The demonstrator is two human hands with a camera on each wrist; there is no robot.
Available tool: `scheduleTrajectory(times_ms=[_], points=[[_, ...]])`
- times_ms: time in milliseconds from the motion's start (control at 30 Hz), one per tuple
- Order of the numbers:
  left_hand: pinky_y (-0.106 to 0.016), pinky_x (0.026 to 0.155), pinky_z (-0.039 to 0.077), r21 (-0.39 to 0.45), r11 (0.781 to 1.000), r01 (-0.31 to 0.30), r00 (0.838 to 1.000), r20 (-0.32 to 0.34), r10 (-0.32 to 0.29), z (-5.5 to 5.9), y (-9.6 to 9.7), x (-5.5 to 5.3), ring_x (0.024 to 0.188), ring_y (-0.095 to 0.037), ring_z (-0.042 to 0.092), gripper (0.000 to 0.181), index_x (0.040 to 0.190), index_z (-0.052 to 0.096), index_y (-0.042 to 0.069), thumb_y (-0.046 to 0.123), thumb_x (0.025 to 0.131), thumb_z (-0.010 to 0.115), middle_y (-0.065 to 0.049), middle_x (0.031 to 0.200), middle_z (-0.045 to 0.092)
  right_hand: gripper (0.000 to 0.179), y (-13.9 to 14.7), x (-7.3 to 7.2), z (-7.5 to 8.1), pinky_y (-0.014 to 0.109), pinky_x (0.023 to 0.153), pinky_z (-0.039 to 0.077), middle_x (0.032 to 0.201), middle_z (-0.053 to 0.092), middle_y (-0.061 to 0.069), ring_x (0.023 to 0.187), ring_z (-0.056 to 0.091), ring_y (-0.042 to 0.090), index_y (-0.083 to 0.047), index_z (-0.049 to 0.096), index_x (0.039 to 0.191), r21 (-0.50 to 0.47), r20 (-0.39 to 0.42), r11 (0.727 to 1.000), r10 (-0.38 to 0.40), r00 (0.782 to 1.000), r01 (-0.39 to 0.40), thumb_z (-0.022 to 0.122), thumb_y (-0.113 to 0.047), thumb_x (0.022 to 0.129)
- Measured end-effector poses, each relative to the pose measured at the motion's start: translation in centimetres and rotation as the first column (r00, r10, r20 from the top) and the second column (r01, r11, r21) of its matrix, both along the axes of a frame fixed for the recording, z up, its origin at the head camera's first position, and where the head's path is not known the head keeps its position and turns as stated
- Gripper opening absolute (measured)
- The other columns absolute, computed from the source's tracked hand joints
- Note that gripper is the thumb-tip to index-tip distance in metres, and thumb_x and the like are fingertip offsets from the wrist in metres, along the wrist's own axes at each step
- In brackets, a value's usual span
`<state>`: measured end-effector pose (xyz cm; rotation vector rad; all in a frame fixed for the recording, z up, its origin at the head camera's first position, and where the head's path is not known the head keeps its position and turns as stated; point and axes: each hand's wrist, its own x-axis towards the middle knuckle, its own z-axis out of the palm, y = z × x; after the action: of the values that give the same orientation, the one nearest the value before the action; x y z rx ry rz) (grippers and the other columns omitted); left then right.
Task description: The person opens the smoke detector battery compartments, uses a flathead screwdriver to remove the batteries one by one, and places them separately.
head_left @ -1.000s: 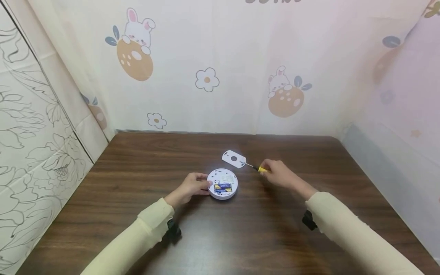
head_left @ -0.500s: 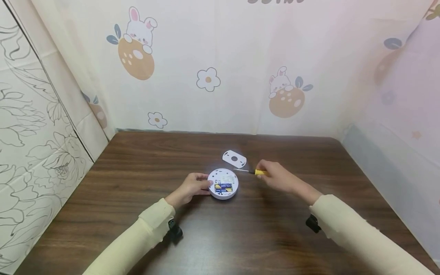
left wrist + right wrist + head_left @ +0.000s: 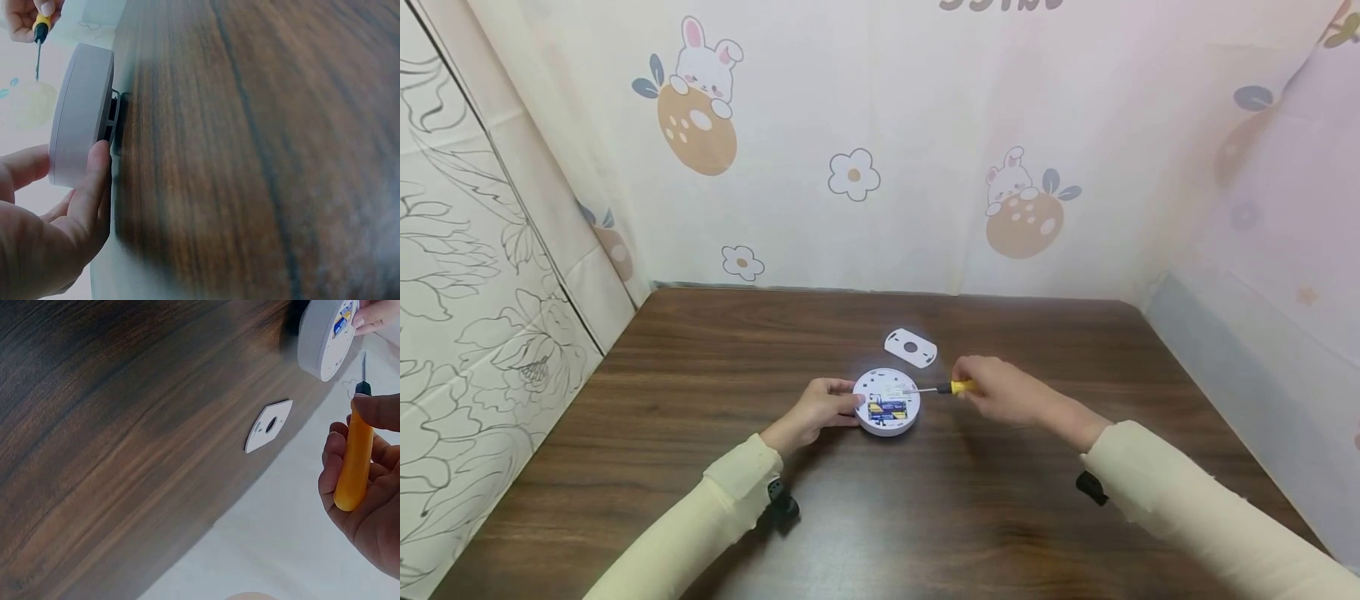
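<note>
A round white smoke detector (image 3: 874,385) lies back side up, with blue-and-yellow batteries (image 3: 887,410) showing in its open compartment. My left hand (image 3: 820,408) grips its left edge, thumb on the upper face and fingers along the side and under it, as the left wrist view (image 3: 69,231) of that hand shows. With my right hand (image 3: 1003,390) I hold a yellow-handled screwdriver (image 3: 355,456), its shaft pointing left. In the head view the tip overlaps the detector's right part; in the left wrist view a gap separates them.
Behind the detector, a white mounting plate (image 3: 897,342) with a round centre hole lies flat on the dark wooden table (image 3: 737,333). A printed curtain (image 3: 910,233) hangs along the table's far edge.
The screwdriver in my right hand has moved from over the mounting plate toward me and left, to over the detector. My left hand and the detector have stayed almost still.
</note>
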<state>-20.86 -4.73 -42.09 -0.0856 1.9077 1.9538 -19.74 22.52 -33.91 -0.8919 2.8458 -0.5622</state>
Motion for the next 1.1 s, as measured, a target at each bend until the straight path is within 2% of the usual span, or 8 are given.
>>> scheduleTrajectory(times_ms=[200, 433, 633, 767, 900, 1100], points=[[-0.037, 0.07, 0.055, -0.009, 1.0, -0.005, 1.0, 0.0, 0.005, -0.1, 0.0, 0.0, 0.074, -0.021, 0.061, 0.039, 0.116, 0.046, -0.011, 0.001, 0.081, 0.06, -0.022, 0.098, 0.057, 0.018, -0.2, 0.3, 0.2, 0.025, 0.066, 0.05, 0.083, 0.055, -0.004, 0.072, 0.05, 0.011, -0.012, 0.056, 0.091, 0.055, -0.009, 0.998, 0.02, 1.0, -0.02, 0.064, -0.004, 0.077], [-0.036, 0.068, 0.055, -0.006, 1.0, -0.016, 1.0, 0.004, 0.016, -0.3, 0.2, 0.0, 0.073, -0.021, 0.061, 0.037, 0.114, 0.047, -0.011, -0.001, 0.081, 0.059, -0.022, 0.096, 0.058, 0.019, -0.4, 0.4, 0.1, 0.025, 0.063, 0.049, 0.08, 0.054, -0.005, 0.068, 0.049, 0.009, -0.011, 0.056, 0.087, 0.126, -0.076, 0.99, 0.075, 0.994, -0.065, 0.065, -0.001, 0.074], [-0.036, 0.068, 0.055, -0.011, 1.0, -0.013, 1.0, 0.004, 0.013, -0.2, 0.2, 0.0, 0.074, -0.022, 0.061, 0.036, 0.114, 0.047, -0.011, 0.0, 0.081, 0.059, -0.022, 0.097, 0.058, 0.021, -1.1, 0.6, 0.4, 0.027, 0.065, 0.051, 0.079, 0.054, -0.005, 0.068, 0.049, 0.01, -0.012, 0.056, 0.086, 0.206, -0.129, 0.976, 0.09, 0.987, -0.062, 0.069, -0.002, 0.072], [-0.037, 0.069, 0.055, -0.012, 1.0, -0.007, 1.0, 0.005, 0.007, -0.1, 0.1, 0.0, 0.076, -0.023, 0.062, 0.037, 0.114, 0.047, -0.011, 0.0, 0.081, 0.06, -0.023, 0.098, 0.058, 0.025, -1.8, 0.8, 1.0, 0.028, 0.067, 0.051, 0.081, 0.056, -0.004, 0.069, 0.051, 0.011, -0.012, 0.059, 0.089, 0.271, -0.179, 0.961, 0.109, 0.978, -0.057, 0.071, -0.003, 0.069], [-0.036, 0.068, 0.055, -0.02, 1.0, -0.006, 1.0, 0.014, 0.006, -0.2, 0.0, -0.2, 0.077, -0.024, 0.062, 0.037, 0.114, 0.048, -0.01, 0.002, 0.08, 0.061, -0.022, 0.098, 0.058, 0.029, -2.7, 1.0, 1.8, 0.032, 0.065, 0.051, 0.082, 0.058, 0.0, 0.07, 0.053, 0.015, -0.011, 0.059, 0.089, 0.335, -0.233, 0.939, 0.16, 0.959, -0.075, 0.073, -0.002, 0.065], [-0.036, 0.067, 0.055, -0.035, 0.999, -0.007, 1.0, 0.021, 0.008, -0.3, -0.1, -0.2, 0.076, -0.023, 0.063, 0.039, 0.114, 0.049, -0.008, 0.004, 0.08, 0.062, -0.02, 0.097, 0.059, 0.029, -3.7, 0.9, 2.4, 0.032, 0.062, 0.05, 0.081, 0.06, 0.004, 0.068, 0.053, 0.018, -0.009, 0.058, 0.084, 0.378, -0.26, 0.921, 0.206, 0.943, -0.097, 0.077, -0.006, 0.062]])
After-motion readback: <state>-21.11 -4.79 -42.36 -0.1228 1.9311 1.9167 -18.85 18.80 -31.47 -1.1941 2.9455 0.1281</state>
